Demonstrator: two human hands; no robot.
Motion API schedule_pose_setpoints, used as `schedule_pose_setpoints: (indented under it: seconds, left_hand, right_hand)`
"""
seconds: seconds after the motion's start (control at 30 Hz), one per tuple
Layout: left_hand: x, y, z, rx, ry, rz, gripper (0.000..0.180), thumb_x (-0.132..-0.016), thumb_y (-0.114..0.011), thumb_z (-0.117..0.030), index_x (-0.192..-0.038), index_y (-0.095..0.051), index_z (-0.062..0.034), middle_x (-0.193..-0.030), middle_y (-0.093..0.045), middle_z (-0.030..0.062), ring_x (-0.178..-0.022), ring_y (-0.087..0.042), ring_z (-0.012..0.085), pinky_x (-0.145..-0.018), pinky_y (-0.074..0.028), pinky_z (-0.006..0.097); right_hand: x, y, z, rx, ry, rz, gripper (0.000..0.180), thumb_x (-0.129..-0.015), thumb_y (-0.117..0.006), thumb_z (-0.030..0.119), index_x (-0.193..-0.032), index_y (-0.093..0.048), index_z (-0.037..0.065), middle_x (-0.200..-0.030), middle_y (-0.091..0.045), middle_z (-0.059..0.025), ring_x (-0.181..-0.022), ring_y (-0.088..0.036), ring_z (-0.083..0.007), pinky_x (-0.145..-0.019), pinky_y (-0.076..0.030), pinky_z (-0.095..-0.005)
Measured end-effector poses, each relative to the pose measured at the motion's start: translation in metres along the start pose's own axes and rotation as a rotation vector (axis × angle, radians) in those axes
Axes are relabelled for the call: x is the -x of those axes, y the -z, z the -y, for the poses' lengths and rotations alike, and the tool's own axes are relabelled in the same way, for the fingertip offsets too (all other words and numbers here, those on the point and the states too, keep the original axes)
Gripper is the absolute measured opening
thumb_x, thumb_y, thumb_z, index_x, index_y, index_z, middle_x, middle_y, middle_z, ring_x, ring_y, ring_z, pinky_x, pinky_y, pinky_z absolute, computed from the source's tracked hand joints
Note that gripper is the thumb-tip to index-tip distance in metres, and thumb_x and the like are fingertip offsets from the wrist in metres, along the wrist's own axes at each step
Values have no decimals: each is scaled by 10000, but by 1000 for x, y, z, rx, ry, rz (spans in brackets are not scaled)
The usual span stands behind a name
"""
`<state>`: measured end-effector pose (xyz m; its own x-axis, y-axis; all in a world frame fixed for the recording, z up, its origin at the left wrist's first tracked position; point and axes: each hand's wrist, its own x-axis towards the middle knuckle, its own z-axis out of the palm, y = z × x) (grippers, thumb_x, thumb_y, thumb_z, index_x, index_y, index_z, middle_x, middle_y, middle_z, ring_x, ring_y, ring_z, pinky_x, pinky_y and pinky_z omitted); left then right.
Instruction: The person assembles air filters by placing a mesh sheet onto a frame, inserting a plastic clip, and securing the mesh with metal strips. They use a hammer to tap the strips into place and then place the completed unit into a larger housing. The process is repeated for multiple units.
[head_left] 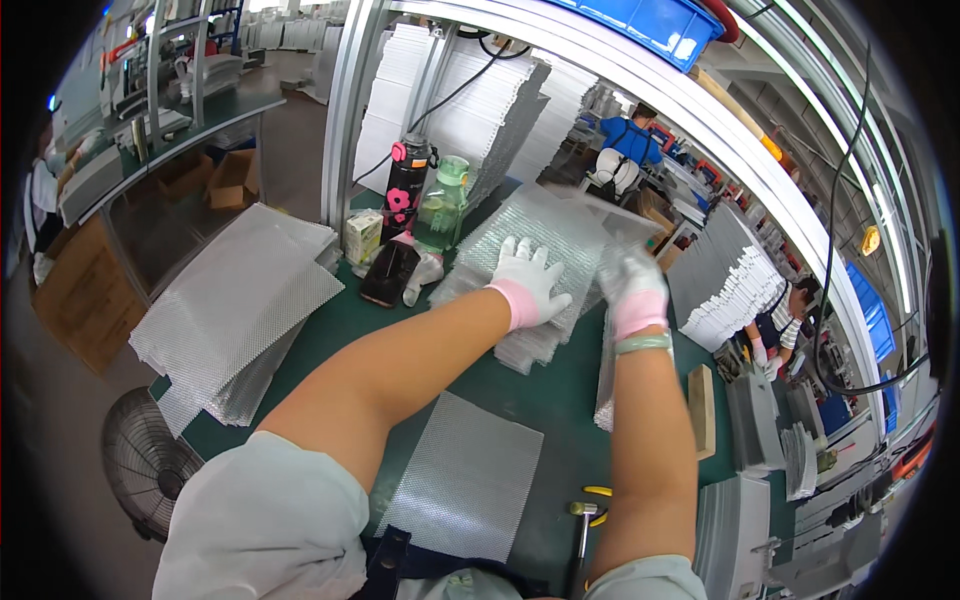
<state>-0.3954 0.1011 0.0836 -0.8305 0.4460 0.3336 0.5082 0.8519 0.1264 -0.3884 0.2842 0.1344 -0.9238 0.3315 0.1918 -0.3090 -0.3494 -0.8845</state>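
My left hand (pixel 527 280), in a white glove with a pink cuff, lies with its fingers spread on a stack of silvery textured sheets (pixel 545 225). Beside it to the right is my right hand (pixel 634 285), gloved the same way, with a pale green bangle at the wrist. Motion smears its fingers, so their grip is unclear. A blurred thin sheet (pixel 625 215) shows just beyond them. Under the right hand a narrow silvery stack (pixel 605 375) stretches toward me. One more textured sheet (pixel 465 475) lies flat on the green table (pixel 330 355) close to my body.
Further sheets (pixel 240 300) are piled at the left. Behind them stand a black flowered bottle (pixel 405 190), a green bottle (pixel 440 210) and a dark phone (pixel 390 272). A wooden block (pixel 702 410) and a hammer (pixel 582 530) lie rightward. A floor fan (pixel 150 460) stands lower left.
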Motion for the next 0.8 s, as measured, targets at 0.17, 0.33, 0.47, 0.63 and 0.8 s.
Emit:
schedule_pose_setpoints:
  seconds: [0.17, 0.33, 0.47, 0.63, 0.8]
  left_hand:
    - [5, 4, 4, -7, 30, 60, 686, -963, -384, -581, -1522, -408, -185, -1567, -351, 205, -1471, -251, 457, -1199, -119, 579]
    - [-12, 10, 21, 79, -60, -425, 440, -908, -543, -416, -1193, -650, -98, -1227, -603, 175, -1244, -493, 382, -1119, -277, 566]
    - [48, 52, -7, 1085, -99, -514, 463, -1005, -454, -424, -793, -666, -71, -883, -699, 128, -949, -654, 252, -779, -494, 495]
    - [238, 94, -21, 1821, 98, 236, 623, -1006, -483, -548, -1222, -604, 24, -1056, -701, 150, -918, -673, 233, -810, -544, 377]
    - [359, 35, -38, 761, 286, -9, 409, -929, -681, -310, -1142, -612, 31, -900, -697, 156, -783, -686, 264, -704, -539, 360]
  right_hand:
    - [11, 18, 119, -286, 448, 280, 271, -993, -570, 158, -1245, -575, 58, -1212, -619, -93, -1064, -598, -171, -1009, -473, -383]
    - [125, 25, 121, -247, 307, 295, 363, -1000, -563, 135, -1349, -522, 43, -1326, -591, -122, -1084, -602, -153, -943, -479, -336]
    - [224, 80, 71, 1052, 1147, 110, 436, -896, -570, -56, -1328, -529, -18, -1300, -607, -202, -1215, -598, -306, -994, -501, -399]
    - [367, 109, 43, 378, 207, 91, 387, -960, -504, 8, -1339, -524, -69, -1239, -643, -183, -1091, -645, -249, -928, -519, -343]
    - [465, 96, 0, 727, -125, -82, 358, -987, -611, 153, -1291, -582, -34, -931, -679, -47, -808, -616, -100, -750, -516, -253]
